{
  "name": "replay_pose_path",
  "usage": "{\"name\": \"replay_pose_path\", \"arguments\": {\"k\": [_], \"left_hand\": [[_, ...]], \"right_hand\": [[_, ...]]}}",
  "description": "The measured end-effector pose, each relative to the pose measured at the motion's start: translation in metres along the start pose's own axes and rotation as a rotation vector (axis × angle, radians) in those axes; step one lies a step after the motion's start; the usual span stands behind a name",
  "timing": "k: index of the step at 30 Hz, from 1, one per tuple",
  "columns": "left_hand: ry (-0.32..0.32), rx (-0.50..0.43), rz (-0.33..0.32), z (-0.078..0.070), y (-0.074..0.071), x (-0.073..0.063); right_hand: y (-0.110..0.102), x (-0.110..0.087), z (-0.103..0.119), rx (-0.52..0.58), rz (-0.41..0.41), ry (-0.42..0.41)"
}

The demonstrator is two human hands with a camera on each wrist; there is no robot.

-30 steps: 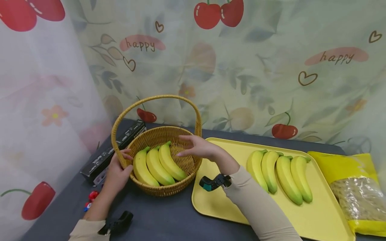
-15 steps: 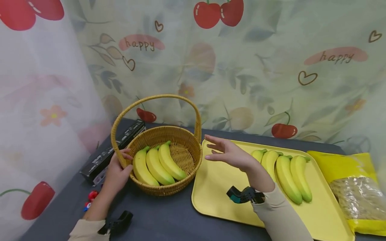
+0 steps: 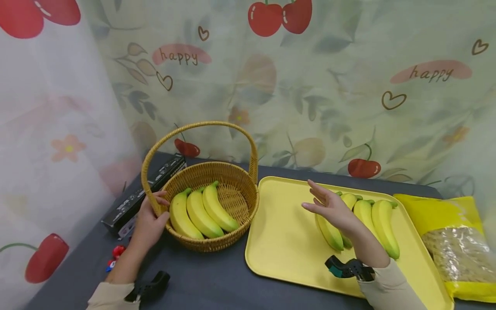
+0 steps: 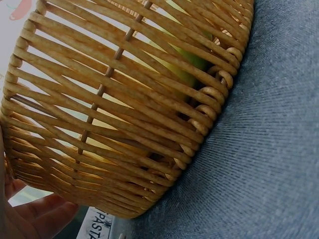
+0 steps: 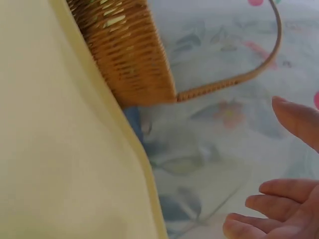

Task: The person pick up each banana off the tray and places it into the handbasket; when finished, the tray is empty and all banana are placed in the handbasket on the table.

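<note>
In the head view my left hand (image 3: 150, 224) grips the left side of a wicker basket (image 3: 212, 244) at the foot of its arched handle, thumb on the near side of the rim. Three yellow-green bananas (image 3: 202, 215) lie side by side in the basket. The left wrist view has the woven wall (image 4: 114, 94) up close, with fingers (image 4: 47, 214) at its lower left. My right hand (image 3: 334, 210) holds nothing, its fingers loosely extended over a yellow tray (image 3: 279, 241). It partly covers several more bananas (image 3: 384, 228) lying on that tray.
At the tray's right lies a yellow bag (image 3: 457, 245) with a clear window. A long black box (image 3: 133, 202) stands behind the basket's left side, and a small red and blue toy (image 3: 116, 254) sits near the left forearm. A printed curtain (image 3: 294, 107) hangs behind.
My right hand has moved right, from over the basket to above the tray beside the bananas there. The left hand has stayed at the basket's side.
</note>
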State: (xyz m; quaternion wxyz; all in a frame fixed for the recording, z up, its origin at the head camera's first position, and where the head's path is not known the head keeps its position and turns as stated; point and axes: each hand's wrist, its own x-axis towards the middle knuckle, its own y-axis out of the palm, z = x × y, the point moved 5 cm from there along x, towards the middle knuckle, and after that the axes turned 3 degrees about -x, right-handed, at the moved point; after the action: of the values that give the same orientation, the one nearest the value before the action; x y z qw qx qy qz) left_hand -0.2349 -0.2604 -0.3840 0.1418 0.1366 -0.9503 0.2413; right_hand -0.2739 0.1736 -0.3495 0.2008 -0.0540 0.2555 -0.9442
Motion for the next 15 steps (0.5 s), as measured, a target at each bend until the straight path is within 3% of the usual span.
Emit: {"name": "replay_pose_path", "arguments": {"k": [15], "left_hand": [[-0.012,-0.025,0.002,-0.002,-0.001,-0.001]], "right_hand": [[-0.015,-0.005,-0.046,-0.103,-0.173,0.144]]}}
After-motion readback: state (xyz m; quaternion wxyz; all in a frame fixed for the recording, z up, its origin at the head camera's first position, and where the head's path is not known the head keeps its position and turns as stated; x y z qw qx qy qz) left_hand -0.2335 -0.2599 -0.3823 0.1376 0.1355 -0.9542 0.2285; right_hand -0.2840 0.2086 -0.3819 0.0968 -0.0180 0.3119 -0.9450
